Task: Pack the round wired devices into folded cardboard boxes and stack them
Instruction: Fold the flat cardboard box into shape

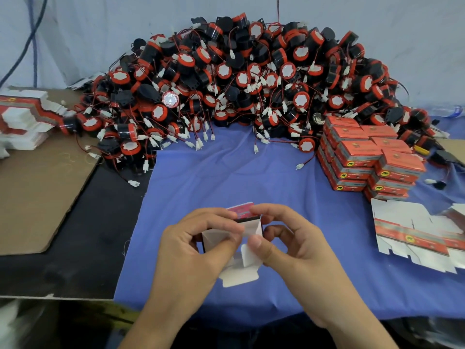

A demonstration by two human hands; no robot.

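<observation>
Half-folded red-and-white cardboard box (pixel 253 227) pinched by left hand (pixel 196 244) and right hand (pixel 289 241), lettering unreadable on stacked red boxes (pixel 364 154)

Soft, even light fell from overhead, fairly bright, and left only faint shadows on the blue cloth (pixel 226 172) under the left hand (pixel 198 245) and the right hand (pixel 289 245). The white flaps of the cardboard box (pixel 240 277) they held looked washed out. One shiny device face (pixel 170 99) in the pile (pixel 251 71) caught a spot of glare. The wide lens bowed the edges of the surface (pixel 83 235) and arched the pile. The bottom corners were dim and smeared. Print on the stacked boxes (pixel 364 157) was too soft to read.
</observation>
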